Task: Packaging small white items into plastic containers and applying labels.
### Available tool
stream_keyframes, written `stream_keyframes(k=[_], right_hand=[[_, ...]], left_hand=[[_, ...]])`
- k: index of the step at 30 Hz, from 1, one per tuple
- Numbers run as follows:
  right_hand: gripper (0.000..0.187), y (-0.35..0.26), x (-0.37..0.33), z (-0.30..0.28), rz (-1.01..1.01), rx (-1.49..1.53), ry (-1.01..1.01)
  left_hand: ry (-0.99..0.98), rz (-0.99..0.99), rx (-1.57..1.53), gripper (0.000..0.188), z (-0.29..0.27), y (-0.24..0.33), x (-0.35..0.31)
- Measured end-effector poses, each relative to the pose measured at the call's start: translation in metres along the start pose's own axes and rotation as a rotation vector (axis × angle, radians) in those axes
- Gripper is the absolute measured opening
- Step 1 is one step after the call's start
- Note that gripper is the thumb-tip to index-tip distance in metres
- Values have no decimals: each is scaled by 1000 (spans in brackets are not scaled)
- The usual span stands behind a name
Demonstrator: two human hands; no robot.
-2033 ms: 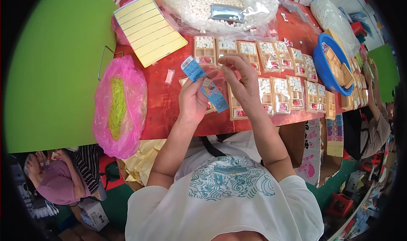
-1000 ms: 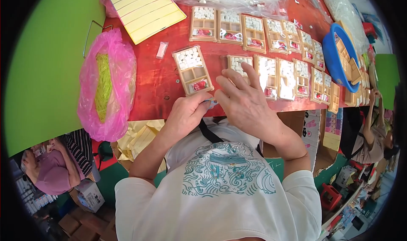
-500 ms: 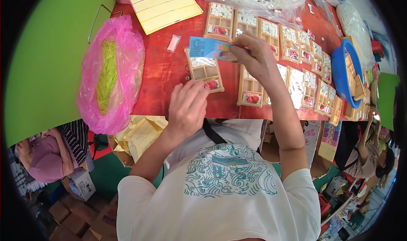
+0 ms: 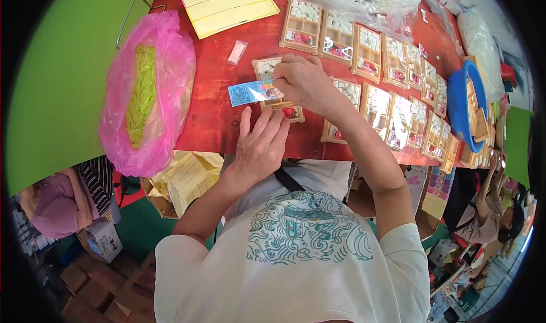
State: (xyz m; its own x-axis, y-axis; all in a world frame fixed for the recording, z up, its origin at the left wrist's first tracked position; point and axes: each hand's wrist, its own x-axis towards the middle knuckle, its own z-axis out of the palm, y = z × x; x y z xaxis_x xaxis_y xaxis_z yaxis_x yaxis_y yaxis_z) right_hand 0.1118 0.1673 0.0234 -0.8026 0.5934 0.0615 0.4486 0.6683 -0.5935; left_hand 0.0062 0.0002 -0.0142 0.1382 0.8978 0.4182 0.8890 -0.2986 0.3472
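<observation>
Pinched in my right hand [image 4: 306, 85] is a small blue printed card [image 4: 245, 94], held nearly level over a wooden compartment tray [image 4: 296, 117]. Some of this tray is hidden by the card and my hand. White pieces show in its far section, and a red strawberry-like item sits in the near one. My left hand [image 4: 259, 144] rests at the tray's near left side, its fingers stretched out and slightly spread, fingertips close below the card. Whether those fingertips touch the card I cannot tell. A small pink-and-white packet [image 4: 238, 52] lies on the red table beyond the card.
Two rows of similar filled trays [image 4: 301, 26] stand to the right. Beyond them is a blue basin [image 4: 466, 110] with wooden pieces. At left sits a pink plastic bag [image 4: 176, 90] of yellow-green shreds. Yellow lined sheets [image 4: 227, 5] and clear plastic bags [image 4: 392, 10] lie at the back.
My right hand has brought the blue card left and nearer to me, lower over the tray. My left hand has shifted slightly, fingers still extended by the tray.
</observation>
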Motion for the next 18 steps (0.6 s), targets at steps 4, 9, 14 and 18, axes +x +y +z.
stream_keyframes(k=[4, 9, 14, 18], right_hand=[[11, 1, -2, 3, 5, -66, -11], [11, -2, -6, 5, 29, -71, -37], [10, -2, -8, 7, 11, -146, -26], [9, -6, -9, 4, 29, -205, -43]], left_hand=[[3, 9, 25, 36, -1, 1, 2], [8, 11, 70, 34, -1, 3, 4], [1, 14, 72, 33, -2, 3, 4], [5, 9, 44, 31, -2, 2, 5]])
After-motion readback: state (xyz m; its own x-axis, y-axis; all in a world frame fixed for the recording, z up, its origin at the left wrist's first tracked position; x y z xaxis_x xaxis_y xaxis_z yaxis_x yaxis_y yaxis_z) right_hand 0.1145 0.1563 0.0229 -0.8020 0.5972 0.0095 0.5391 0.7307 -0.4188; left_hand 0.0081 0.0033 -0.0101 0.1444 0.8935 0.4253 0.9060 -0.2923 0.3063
